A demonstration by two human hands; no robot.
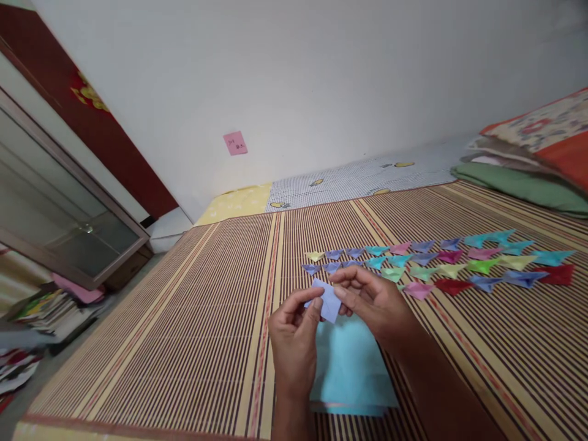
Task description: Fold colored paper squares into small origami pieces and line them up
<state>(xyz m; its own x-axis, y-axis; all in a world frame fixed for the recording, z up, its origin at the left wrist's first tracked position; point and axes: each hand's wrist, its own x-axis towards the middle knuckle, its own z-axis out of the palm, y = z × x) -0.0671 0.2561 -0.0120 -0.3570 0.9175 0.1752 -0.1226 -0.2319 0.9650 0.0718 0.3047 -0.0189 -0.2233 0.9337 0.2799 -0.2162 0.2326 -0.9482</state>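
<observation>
Folded papers [452, 270] lie on the mat [220, 306], beyond and rightward of the paper stack [356, 367].

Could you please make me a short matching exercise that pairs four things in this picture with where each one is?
Things
1. lavender paper
2. light-blue sheets
3. pink note
4. green cloth

Places
A. on the white wall
B. low in the fabric pile at the far right
C. held between the left hand and the right hand
D. lying on the striped mat, just below the hands in the picture

Right pairs: 1-C, 2-D, 3-A, 4-B
</observation>
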